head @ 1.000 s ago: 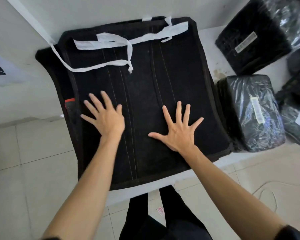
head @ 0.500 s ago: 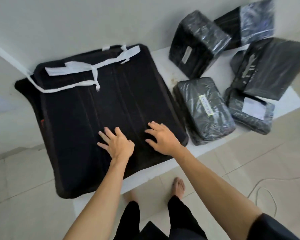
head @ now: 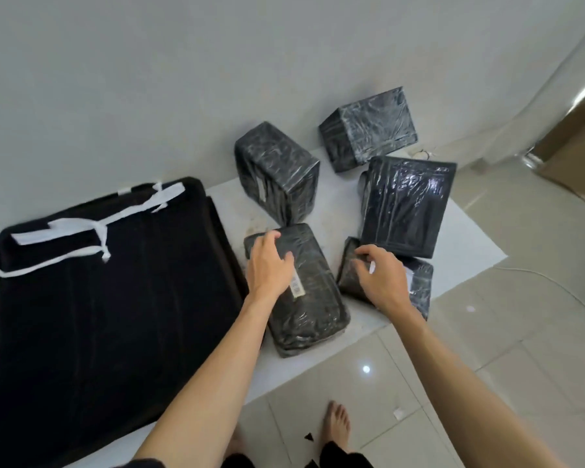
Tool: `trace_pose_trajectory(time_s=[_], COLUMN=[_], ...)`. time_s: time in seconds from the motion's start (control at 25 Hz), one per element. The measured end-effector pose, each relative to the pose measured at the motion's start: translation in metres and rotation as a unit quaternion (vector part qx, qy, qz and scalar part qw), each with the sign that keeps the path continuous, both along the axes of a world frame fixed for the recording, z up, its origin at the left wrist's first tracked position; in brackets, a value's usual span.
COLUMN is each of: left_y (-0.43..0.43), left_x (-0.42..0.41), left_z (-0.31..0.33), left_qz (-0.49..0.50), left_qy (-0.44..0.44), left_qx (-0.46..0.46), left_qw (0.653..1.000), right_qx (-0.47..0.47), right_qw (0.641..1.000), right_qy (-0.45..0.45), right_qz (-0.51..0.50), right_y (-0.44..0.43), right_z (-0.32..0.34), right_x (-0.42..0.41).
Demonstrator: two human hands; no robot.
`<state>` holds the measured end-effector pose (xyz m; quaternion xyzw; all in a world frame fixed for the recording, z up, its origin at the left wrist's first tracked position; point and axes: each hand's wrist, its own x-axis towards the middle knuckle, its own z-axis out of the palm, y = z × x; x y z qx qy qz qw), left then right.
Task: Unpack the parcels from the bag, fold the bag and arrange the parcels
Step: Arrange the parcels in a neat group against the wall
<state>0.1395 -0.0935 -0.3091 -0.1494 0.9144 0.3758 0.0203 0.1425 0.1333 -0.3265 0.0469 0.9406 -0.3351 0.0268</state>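
Note:
The black fabric bag (head: pixel 98 315) lies flat on the left of the white table (head: pixel 466 251), its white straps (head: pixel 92 228) across the far end. To its right lie several parcels in black plastic wrap. My left hand (head: pixel 271 265) is on the labelled parcel (head: pixel 311 315) beside the bag, fingers curled over its far left corner. My right hand (head: pixel 379 278) grips the top left edge of a small parcel (head: pixel 419 285), which is partly under a flat parcel (head: pixel 406 204). Behind stand an upright parcel (head: pixel 277 170) and a boxy parcel (head: pixel 368 130).
The table stands against a pale wall. Tiled floor runs to the right and in front, with a thin cable (head: pixel 554 288) and paper scraps on it. A brown door or panel (head: pixel 574 146) is at the far right. My bare foot (head: pixel 336 423) is below the table edge.
Both hands left the flattened bag and moved right onto two parcels. My view swung right, so the bag now sits at the left and more parcels show.

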Motion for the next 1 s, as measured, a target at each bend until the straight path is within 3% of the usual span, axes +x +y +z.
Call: trace_pose_trajectory(time_s=[0.12, 0.24, 0.44, 0.48, 0.56, 0.64, 0.72, 0.8, 0.88, 1.0], left_y=[0.020, 0.015, 0.018, 0.019, 0.015, 0.001, -0.024, -0.049, -0.058, -0.055], left_x=[-0.070, -0.149, -0.198, -0.203, -0.204, -0.194, -0.175, -0.151, -0.134, -0.134], left_z=[0.026, 0.032, 0.006, 0.003, 0.003, -0.003, -0.015, -0.034, -0.041, -0.044], left_qz=[0.114, 0.203, 0.103, 0.067, 0.000, -0.003, 0.013, -0.047, -0.133, -0.157], left_qy=[0.035, -0.018, -0.024, -0.013, 0.008, 0.017, -0.061, -0.226, -0.349, -0.349], left_qx=[0.081, 0.192, 0.097, 0.095, 0.175, 0.245, 0.183, 0.005, -0.090, -0.094], left_qw=[0.990, 0.960, 0.990, 0.993, 0.985, 0.969, 0.981, 0.973, 0.923, 0.919], right_qx=[-0.058, -0.092, -0.205, -0.207, -0.181, -0.074, 0.014, 0.018, -0.038, -0.230], right_qw=[0.991, 0.975, 0.976, 0.977, 0.980, 0.988, 0.988, 0.990, 0.991, 0.960], right_qy=[-0.077, -0.136, 0.041, 0.020, -0.071, -0.130, -0.148, -0.136, -0.127, -0.147], right_qz=[0.096, 0.152, 0.060, 0.054, 0.050, 0.046, 0.046, 0.033, 0.001, -0.064], right_y=[0.009, -0.009, -0.056, -0.063, -0.075, -0.082, -0.089, -0.091, -0.087, -0.080], right_z=[-0.005, -0.011, 0.020, 0.029, 0.043, 0.051, 0.054, 0.051, 0.048, 0.040], right_x=[-0.024, -0.056, -0.143, -0.166, -0.209, -0.238, -0.251, -0.257, -0.259, -0.256])
